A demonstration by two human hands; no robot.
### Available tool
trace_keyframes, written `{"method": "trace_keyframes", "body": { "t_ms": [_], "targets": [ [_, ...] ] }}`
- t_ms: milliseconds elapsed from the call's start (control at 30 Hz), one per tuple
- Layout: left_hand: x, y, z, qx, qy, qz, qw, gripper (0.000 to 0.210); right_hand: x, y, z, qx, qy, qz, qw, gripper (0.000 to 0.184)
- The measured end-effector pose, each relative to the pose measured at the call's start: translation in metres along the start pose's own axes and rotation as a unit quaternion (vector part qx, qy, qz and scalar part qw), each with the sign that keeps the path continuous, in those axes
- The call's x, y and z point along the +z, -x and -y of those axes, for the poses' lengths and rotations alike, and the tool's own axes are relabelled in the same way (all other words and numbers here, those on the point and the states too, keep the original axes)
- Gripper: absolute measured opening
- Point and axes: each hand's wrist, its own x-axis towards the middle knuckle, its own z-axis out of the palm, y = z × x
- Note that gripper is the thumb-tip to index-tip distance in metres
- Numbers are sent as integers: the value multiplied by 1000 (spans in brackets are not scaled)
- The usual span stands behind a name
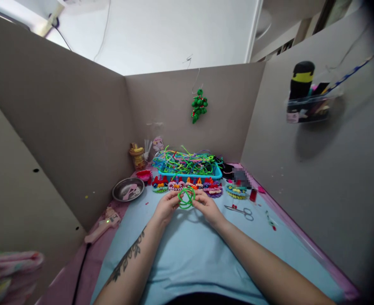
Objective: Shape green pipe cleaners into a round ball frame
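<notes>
Looped green cord (187, 198), bent into a loose open knot, is held up between both hands over the blue cloth (187, 245). My left hand (168, 206) pinches its left side with closed fingers. On the right side, the fingers of my right hand (207, 206) are closed on the same cord. Just beyond the hands stands a row of colourful braided cord figures (193, 185), partly covered by the fingers. Scissors (242, 212) lie to the right of my right hand, beside small red beads (234, 206).
A blue basket (189, 175) full of coloured cords stands at the back. At left are a metal bowl (128, 189) and a pink glue gun (103, 226) with a black cable. Grey panels (187, 110) enclose three sides; a plastic holder (310, 106) hangs on the right one.
</notes>
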Motion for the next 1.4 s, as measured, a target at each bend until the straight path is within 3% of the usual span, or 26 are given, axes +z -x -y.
{"method": "trace_keyframes", "body": {
  "t_ms": [633,833,967,1133,1200,1267,1333,1400],
  "targets": [
    [-13,-8,4,-42,80,-10,996,20,0,-1,-16,46,5,-7,999,30],
    [-18,-14,0,-91,132,-36,986,16,4,2,1,95,-135,71,984,32],
    [-19,-18,-5,-129,149,-57,979,14,7,3,3,174,-234,71,954,42],
    [-21,-18,-7,-152,136,-68,977,15,5,3,0,208,-245,83,943,61],
    [-20,-17,-8,-120,127,-71,982,18,2,2,2,194,-209,71,956,62],
    [-17,-14,-9,-47,111,-77,990,22,-2,0,6,139,-139,10,980,54],
    [-11,-10,-9,44,78,-85,992,26,-4,0,15,38,-40,-81,995,39],
    [-3,-5,-8,116,22,-90,989,28,-3,3,24,-73,66,-131,986,23]
  ]
}}
